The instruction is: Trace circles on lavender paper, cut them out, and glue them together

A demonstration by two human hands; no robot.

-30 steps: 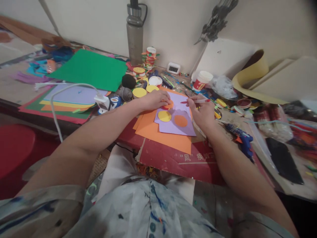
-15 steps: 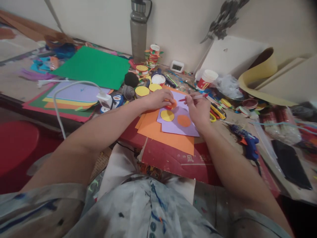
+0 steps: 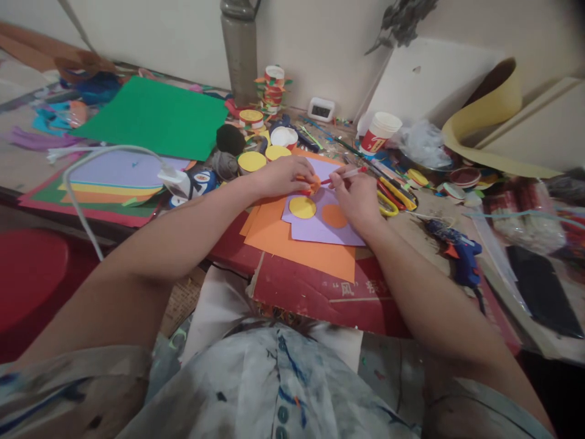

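My left hand (image 3: 287, 175) is closed on a small round piece with an orange top and red side (image 3: 312, 184), pressing it on the purple paper (image 3: 315, 232). The fingers hide part of it. A red pen (image 3: 353, 173) is gripped in my right hand (image 3: 360, 199), its tip close to the edge of the round piece; whether it touches I cannot tell. Nearer to me on the purple paper lie a yellow circle (image 3: 302, 208) and an orange circle (image 3: 334, 216). Orange sheets (image 3: 297, 253) lie underneath.
Yellow-topped round pieces (image 3: 251, 161) stand beyond my left hand. Scissors (image 3: 388, 204), a blue glue gun (image 3: 467, 262) and a black phone (image 3: 543, 292) lie to the right. A paper cup (image 3: 380, 134), a clock (image 3: 321, 110) and a bottle (image 3: 240, 58) stand behind. Green sheet (image 3: 158, 116) at left.
My right hand has moved left with the red pen, bringing its tip up to the round piece. My left hand keeps hold of that piece. The camera view has shifted slightly.
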